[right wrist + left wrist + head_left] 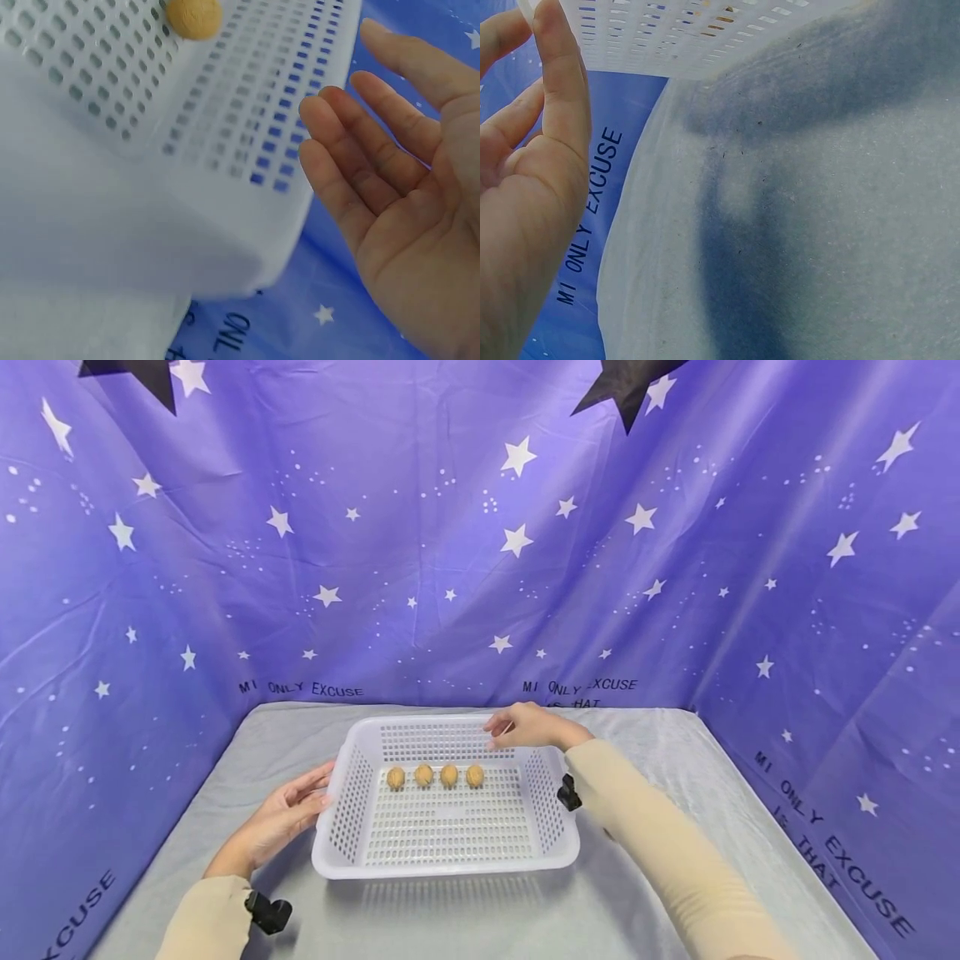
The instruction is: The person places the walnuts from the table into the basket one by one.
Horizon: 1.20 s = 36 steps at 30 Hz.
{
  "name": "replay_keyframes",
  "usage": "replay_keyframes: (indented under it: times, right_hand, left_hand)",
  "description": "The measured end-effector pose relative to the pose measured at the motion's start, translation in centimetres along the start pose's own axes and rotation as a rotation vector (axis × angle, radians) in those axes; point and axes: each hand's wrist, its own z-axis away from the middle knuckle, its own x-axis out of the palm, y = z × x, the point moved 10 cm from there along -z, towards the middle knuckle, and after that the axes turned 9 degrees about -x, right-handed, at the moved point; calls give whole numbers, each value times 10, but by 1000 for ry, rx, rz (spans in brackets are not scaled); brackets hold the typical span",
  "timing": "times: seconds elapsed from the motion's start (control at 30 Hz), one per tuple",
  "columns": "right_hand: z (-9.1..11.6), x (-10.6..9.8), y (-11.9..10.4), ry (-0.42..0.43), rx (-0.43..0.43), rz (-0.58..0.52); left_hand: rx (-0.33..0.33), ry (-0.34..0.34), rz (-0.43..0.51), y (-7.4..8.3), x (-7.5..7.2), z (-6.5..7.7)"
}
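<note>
A white plastic basket [450, 870] with perforated walls sits in the middle of the head view. Inside it several walnuts [423, 775] form a row near the back wall; one walnut [194, 16] also shows in the right wrist view. At the basket's left rim, my left hand [273, 818] pinches the edge between thumb and fingers [561, 82]. My right hand [531, 727] hovers at the back right rim, palm toward the basket, fingers loosely bent and holding nothing. Whether the basket's base touches the cloth is hard to tell.
A pale grey cloth [637, 893] covers the table, with the basket's shadow on it. Purple star-printed curtains [450, 527] stand behind and on both sides. Black clips [268, 912] are fastened at both sleeves.
</note>
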Motion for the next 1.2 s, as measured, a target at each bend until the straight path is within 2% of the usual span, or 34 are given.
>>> replay_keyframes:
  times: [0.27,0.6,0.93,1.1,1.2]
  right_hand:
    - [30,-25,8,29,2,12]
    - [84,-52,46,104,21,-5]
    - [149,-55,104,168,84,-66]
    - [180,-48,133,174,161,-73]
    - [197,-39,154,160,236,-99]
  left_hand:
    - [5,-7,7,1,0,1]
    - [3,2,14,1,-2,2]
    - [-10,6,-4,2,-1,2]
    - [-10,7,1,0,-2,1]
    - [-8,6,3,-2,-2,0]
